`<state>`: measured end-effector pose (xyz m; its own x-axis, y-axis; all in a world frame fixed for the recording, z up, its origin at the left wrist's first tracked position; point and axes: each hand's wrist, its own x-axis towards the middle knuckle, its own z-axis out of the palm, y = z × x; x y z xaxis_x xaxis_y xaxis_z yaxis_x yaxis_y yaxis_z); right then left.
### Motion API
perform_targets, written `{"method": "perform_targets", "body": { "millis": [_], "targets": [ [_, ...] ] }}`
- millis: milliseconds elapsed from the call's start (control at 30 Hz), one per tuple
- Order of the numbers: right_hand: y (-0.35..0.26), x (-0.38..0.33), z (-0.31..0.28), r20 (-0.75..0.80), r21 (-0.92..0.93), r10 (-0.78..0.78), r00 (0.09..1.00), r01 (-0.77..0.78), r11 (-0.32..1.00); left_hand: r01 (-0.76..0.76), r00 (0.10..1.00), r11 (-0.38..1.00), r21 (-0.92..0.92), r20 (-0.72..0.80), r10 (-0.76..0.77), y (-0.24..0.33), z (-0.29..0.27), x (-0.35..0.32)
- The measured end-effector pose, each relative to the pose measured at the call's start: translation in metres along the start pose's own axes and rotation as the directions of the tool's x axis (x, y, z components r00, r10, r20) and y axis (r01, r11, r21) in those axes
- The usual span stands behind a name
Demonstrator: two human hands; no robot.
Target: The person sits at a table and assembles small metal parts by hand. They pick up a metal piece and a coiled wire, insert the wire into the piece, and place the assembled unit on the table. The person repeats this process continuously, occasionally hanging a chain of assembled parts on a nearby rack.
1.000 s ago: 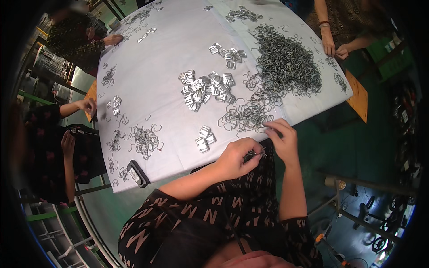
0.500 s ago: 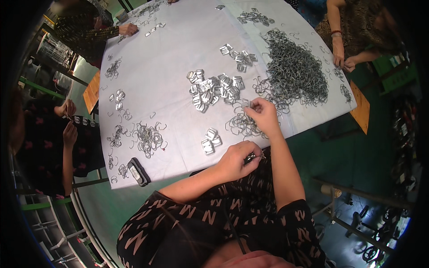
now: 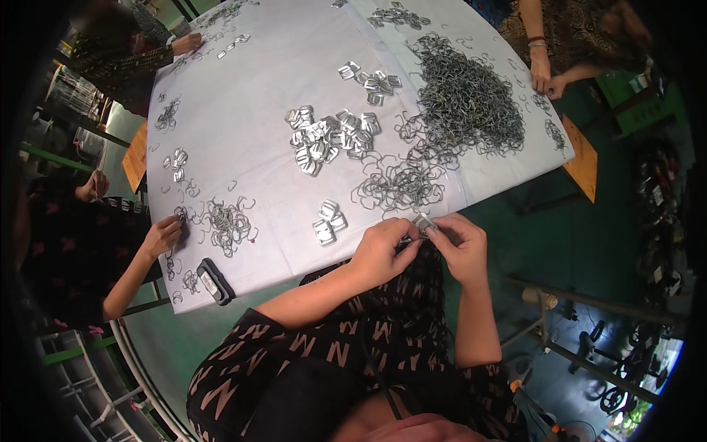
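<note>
In front of me, at the near edge of the table, my two hands meet. My right hand [image 3: 464, 247] pinches a small flat silver metal buckle [image 3: 423, 221] between thumb and fingertips. My left hand [image 3: 383, 250] is closed beside it, thumb against forefinger, on thin metal that looks like wire hooks; the fingers hide most of it. Just beyond lies a loose pile of curved wire hooks [image 3: 401, 184]. Left of that sit a few silver buckles [image 3: 328, 222] and a larger buckle heap [image 3: 320, 140].
A big mound of wire hooks [image 3: 471, 96] covers the table's right part. More hooks [image 3: 228, 225] and a black block-shaped object [image 3: 215, 282] lie at the left. Co-workers' hands [image 3: 163, 236] reach in from the left, far left and far right [image 3: 541, 74].
My right hand has come back from the hook pile with the buckle, down to my left hand. At the left, a co-worker's hand has moved onto the table by the hooks.
</note>
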<state>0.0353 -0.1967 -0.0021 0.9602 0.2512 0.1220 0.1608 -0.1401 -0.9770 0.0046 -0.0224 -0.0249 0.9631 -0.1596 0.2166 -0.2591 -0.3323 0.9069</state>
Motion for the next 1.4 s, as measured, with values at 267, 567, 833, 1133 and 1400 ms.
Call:
{"method": "perform_targets", "body": {
  "millis": [267,567,833,1133,1400],
  "targets": [
    [-0.002,-0.009,-0.005,-0.094,-0.110,-0.115,0.989,0.105,0.988,-0.158,0.978,0.983,0.094,0.152,0.142,-0.029,-0.035,0.048],
    [-0.003,-0.019,-0.013,-0.166,-0.130,-0.108,0.980,0.087,0.988,-0.376,0.925,0.635,0.675,0.308,0.220,-0.103,-0.040,0.144],
    [0.002,-0.023,-0.018,-0.191,-0.103,-0.082,0.978,0.063,0.993,-0.123,0.991,0.707,0.696,0.046,0.126,-0.077,-0.081,0.133],
    [-0.001,-0.023,-0.017,-0.179,-0.113,-0.076,0.981,0.056,0.992,-0.286,0.957,0.634,0.718,0.249,0.150,-0.090,-0.051,0.131],
    [-0.003,-0.025,-0.017,-0.187,-0.133,-0.066,0.980,0.041,0.990,-0.294,0.949,0.320,0.901,0.315,-0.016,-0.077,-0.037,0.152]
  ]
}}
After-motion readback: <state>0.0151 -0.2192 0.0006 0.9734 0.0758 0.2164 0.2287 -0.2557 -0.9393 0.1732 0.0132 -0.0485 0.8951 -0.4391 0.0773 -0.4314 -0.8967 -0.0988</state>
